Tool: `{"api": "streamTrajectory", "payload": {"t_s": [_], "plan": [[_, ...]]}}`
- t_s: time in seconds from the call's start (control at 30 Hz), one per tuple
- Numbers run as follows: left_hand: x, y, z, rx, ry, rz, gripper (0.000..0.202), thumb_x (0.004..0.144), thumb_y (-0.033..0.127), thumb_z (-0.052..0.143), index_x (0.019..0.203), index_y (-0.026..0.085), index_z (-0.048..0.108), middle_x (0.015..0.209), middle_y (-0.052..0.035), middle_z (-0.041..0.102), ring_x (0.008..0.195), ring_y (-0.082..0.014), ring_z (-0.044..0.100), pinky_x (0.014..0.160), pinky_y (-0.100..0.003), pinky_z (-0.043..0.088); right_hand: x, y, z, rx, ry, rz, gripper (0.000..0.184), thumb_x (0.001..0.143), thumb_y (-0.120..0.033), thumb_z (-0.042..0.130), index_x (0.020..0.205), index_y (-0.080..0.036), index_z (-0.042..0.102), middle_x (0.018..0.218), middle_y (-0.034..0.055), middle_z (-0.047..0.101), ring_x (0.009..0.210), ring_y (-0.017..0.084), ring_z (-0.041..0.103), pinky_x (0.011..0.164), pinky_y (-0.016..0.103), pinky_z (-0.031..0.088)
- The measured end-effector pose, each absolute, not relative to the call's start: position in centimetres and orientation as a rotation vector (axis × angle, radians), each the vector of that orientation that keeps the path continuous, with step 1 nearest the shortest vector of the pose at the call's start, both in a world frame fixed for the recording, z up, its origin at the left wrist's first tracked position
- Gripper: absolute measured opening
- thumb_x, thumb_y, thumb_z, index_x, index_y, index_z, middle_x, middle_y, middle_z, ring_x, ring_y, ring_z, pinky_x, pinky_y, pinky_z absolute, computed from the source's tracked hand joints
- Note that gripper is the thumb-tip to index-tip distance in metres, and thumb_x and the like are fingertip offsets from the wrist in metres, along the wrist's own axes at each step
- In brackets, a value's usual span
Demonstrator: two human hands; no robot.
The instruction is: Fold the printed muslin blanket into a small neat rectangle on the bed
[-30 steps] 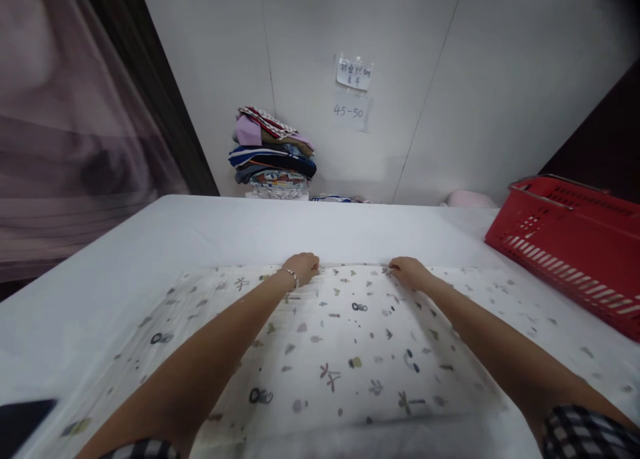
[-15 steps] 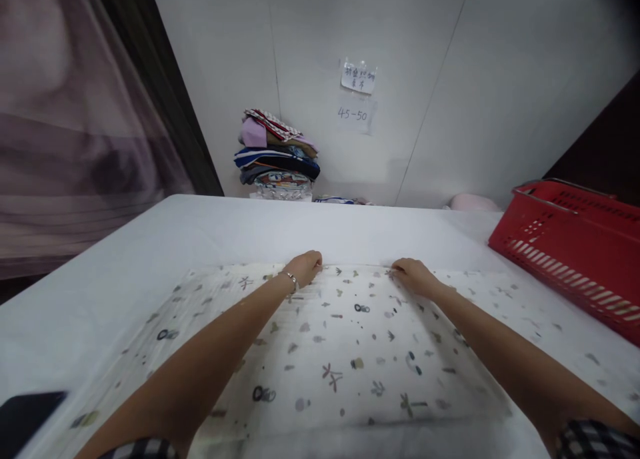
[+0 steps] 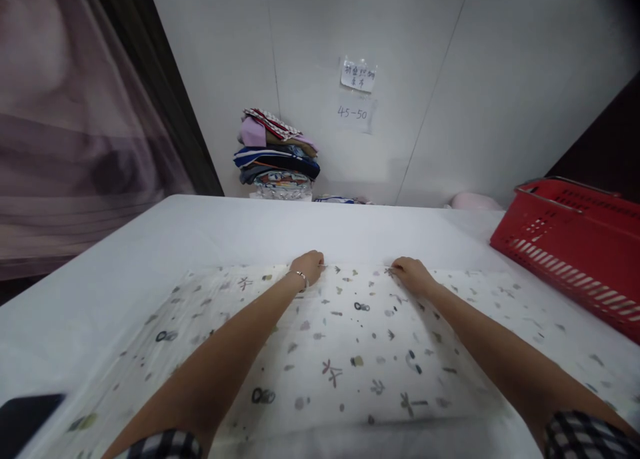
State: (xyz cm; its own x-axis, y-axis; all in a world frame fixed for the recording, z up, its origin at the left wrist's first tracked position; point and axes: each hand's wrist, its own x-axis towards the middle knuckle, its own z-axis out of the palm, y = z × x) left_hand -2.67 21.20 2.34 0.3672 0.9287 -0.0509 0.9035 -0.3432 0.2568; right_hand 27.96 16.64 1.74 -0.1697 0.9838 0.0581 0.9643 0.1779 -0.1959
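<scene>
A thin white cloth printed with small leaves, cameras and other motifs lies spread on the white table. Along its far edge, left of the middle, my left hand pinches the fabric, a bracelet round the wrist. Further right on that same edge, my right hand is closed on the cloth too, fingertips turned inward. Between the two hands the edge runs nearly straight. My forearms cover parts of the cloth on both sides, and its near side is folded or hangs close to me.
A red plastic basket stands at the right of the table. Behind the far edge is a stack of folded fabrics against the wall. A dark flat object lies at the near left. A pinkish curtain hangs at left.
My left hand has shifted slightly to the right along the cloth's far edge, its forearm following. My right hand stays nearly in place.
</scene>
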Motion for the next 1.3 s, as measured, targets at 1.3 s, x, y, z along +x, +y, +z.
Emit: {"api": "streamTrajectory", "payload": {"t_s": [1.3], "plan": [[-1.8, 16.9, -1.3, 2.774, 1.354, 0.197, 0.057, 0.088, 0.049, 0.023, 0.135, 0.02, 0.034, 0.143, -0.0034, 0.028, 0.132, -0.0225, 0.023, 0.107, -0.046, 0.019, 31.4, 11.9, 0.6, -1.995, -2.246, 0.431, 0.071, 0.086, -0.062, 0.019, 0.142, -0.019, 0.017, 0.148, 0.0057, 0.008, 0.136, 0.02, 0.002, 0.107, 0.042, 0.002]]}}
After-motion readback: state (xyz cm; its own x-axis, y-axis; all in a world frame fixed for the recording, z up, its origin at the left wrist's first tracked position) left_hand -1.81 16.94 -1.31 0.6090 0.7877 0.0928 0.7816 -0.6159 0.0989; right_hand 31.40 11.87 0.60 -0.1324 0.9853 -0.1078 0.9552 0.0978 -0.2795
